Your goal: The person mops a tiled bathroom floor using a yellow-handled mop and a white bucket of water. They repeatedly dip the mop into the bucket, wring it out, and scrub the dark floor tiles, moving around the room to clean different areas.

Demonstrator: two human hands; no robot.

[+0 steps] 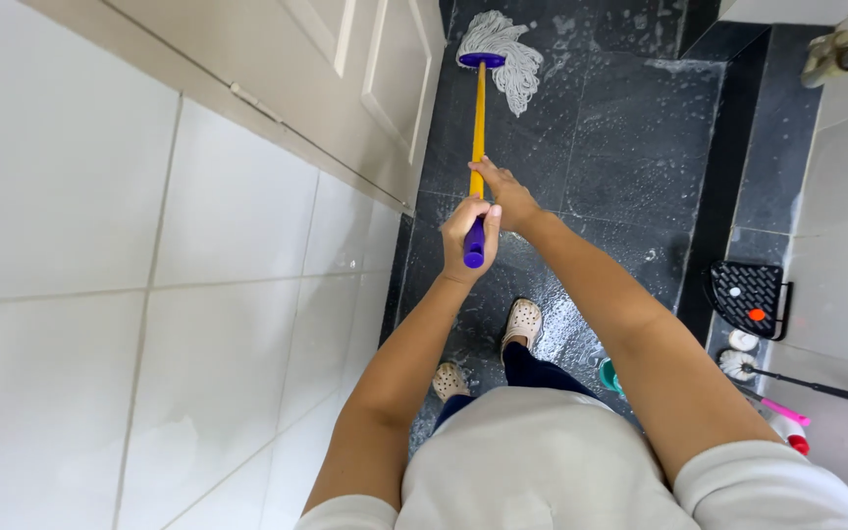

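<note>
**Both hands on mop, wet dark floor**

Left hand (470, 234) has its grip clamped round the purple end cap of the yellow-handled string mop (479, 118); right hand (504, 193) sits just above on the shaft w/ fingers only loosely curled, index stretched along it. White string head (503, 54) lies on the wet black stone-tile floor (630, 137), well ahead of the feet, near the white panelled door (385, 59). To do it well, judging by the soapy film: keep strings flat, overlap strokes, mind footing. Count: 1 mop, 2 hands, 2 beige clogs (522, 322), 1 black corner rack (748, 297), 1 long-handled black brush (802, 381).
</note>
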